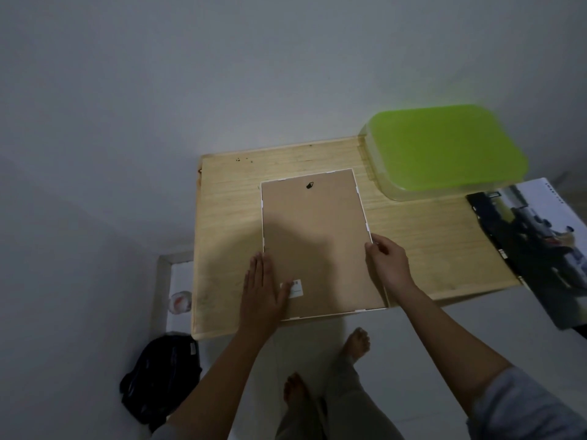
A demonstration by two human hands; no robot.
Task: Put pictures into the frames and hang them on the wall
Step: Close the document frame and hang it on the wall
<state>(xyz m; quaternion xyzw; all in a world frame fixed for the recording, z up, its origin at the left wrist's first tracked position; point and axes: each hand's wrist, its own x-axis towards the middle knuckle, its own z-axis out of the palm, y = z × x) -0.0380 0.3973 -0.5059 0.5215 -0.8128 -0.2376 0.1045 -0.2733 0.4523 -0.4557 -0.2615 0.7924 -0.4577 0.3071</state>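
A picture frame (314, 236) lies face down on the wooden table (428, 236), its brown backing board up, with a black hanger near the far edge and a white label near the front. My left hand (263, 287) rests flat with fingers spread on the frame's near left corner. My right hand (386, 258) touches the frame's right edge, fingers curled at the rim. A printed picture sheet (540, 246) with dark figures lies at the table's right end, hanging over the edge.
A clear plastic box with a bright green lid (444, 147) stands at the table's far right. A grey wall rises behind. On the floor to the left are a black bag (158, 376) and a white tray with a small round thing (180, 301). My bare feet (355, 344) stand below the table's front edge.
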